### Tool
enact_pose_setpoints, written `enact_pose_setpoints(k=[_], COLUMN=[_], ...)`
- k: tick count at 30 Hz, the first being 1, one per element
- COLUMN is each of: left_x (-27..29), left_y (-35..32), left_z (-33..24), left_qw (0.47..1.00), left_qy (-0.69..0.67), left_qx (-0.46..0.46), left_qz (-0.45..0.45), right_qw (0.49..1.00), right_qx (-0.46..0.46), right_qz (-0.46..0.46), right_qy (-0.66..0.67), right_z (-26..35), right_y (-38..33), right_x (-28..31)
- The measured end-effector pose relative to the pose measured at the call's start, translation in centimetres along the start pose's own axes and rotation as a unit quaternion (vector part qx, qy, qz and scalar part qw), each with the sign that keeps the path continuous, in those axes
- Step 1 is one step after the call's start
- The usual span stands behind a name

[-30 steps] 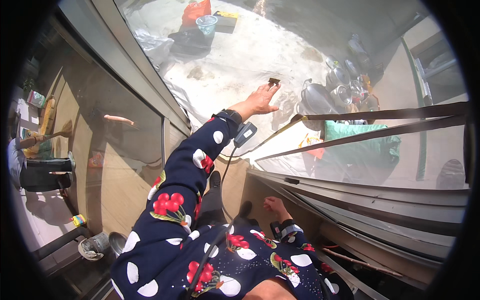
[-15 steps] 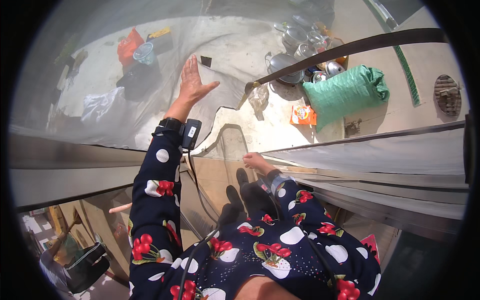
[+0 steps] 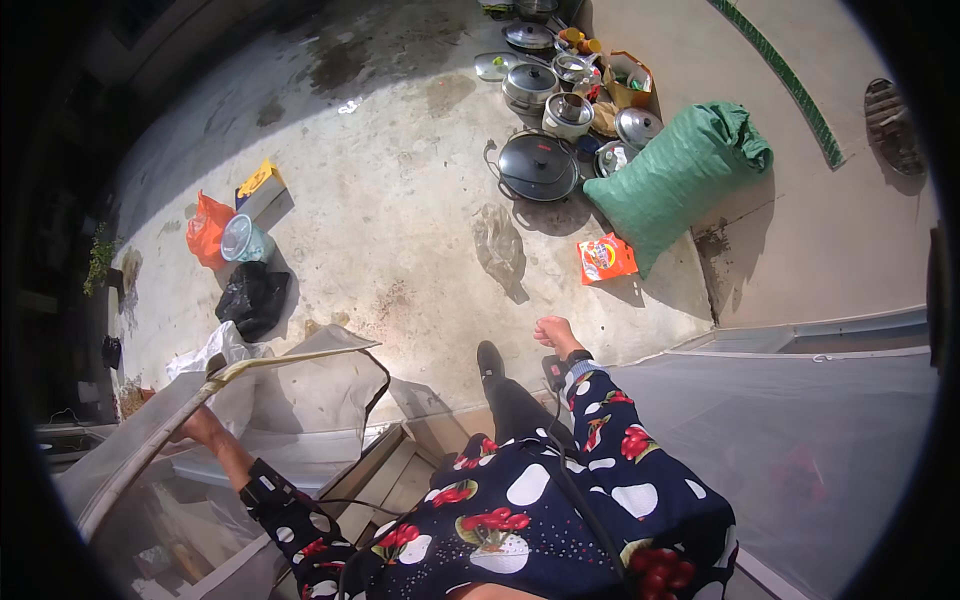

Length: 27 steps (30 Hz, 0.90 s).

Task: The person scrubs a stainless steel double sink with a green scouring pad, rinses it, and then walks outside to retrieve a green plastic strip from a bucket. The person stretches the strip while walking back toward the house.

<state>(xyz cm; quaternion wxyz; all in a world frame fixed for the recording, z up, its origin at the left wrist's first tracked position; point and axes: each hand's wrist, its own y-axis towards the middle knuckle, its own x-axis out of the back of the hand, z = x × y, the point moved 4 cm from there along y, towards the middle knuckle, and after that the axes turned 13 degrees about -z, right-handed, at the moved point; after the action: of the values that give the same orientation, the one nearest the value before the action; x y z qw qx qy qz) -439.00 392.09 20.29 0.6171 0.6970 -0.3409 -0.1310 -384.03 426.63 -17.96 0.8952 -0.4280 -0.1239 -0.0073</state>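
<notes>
- The sheer grey mesh curtain [image 3: 318,400] stands at near left, its far corner reaching toward the middle; its pale, cord-like border [image 3: 135,468] runs along the upper edge.
- The left hand [image 3: 200,425] is at that border, partly veiled by the mesh; whether its fingers grip the fabric or merely push it, I cannot tell.
- The curtain looks light and limp, likely to billow and snag; the thicker border should give a surer hold than the thin netting, which might tear.
- The right hand [image 3: 553,332], near and right of the middle, has its fingers curled in loosely, with nothing visible in them; it touches no object that I can make out.
- A second pale, translucent mesh panel [image 3: 800,430] spreads at near right.
- Beyond the right hand lie a glossy orange packet [image 3: 606,259] and a crumpled see-through plastic bag [image 3: 499,250].
- Farther right, a bulging green woven sack [image 3: 685,180] rests beside a wide, round, dark-lidded pan [image 3: 540,165].
</notes>
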Motion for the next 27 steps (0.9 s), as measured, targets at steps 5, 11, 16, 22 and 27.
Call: enact_pose_setpoints(k=[5,11,16,22,27], left_x=[9.5,10.7,-0.6,-32.8,-53.7], left_y=[-3.9,-31.3,-38.3,-28.6,-17.3], left_z=[17.1,15.0,1.2,9.5,11.3], left_qw=[0.931,0.551,0.285,0.502,0.724], left_qy=[0.348,0.334,0.075,-0.066,-0.121], left_qx=[0.003,0.633,0.741,0.668,0.477], left_qz=[-0.108,0.429,0.603,0.545,0.483], right_qw=[0.998,0.995,0.991,0.998,0.988], right_qx=[-0.028,0.024,0.081,-0.044,-0.129], right_qz=[-0.012,0.035,0.029,-0.021,0.036], right_qy=[-0.059,-0.087,-0.103,-0.038,-0.076], right_z=[4.7,17.1,27.9,32.4,34.8], right_y=[5.2,8.3,9.6,10.3,14.5], right_x=[-2.1,-11.8,-15.6,-16.0,-22.3])
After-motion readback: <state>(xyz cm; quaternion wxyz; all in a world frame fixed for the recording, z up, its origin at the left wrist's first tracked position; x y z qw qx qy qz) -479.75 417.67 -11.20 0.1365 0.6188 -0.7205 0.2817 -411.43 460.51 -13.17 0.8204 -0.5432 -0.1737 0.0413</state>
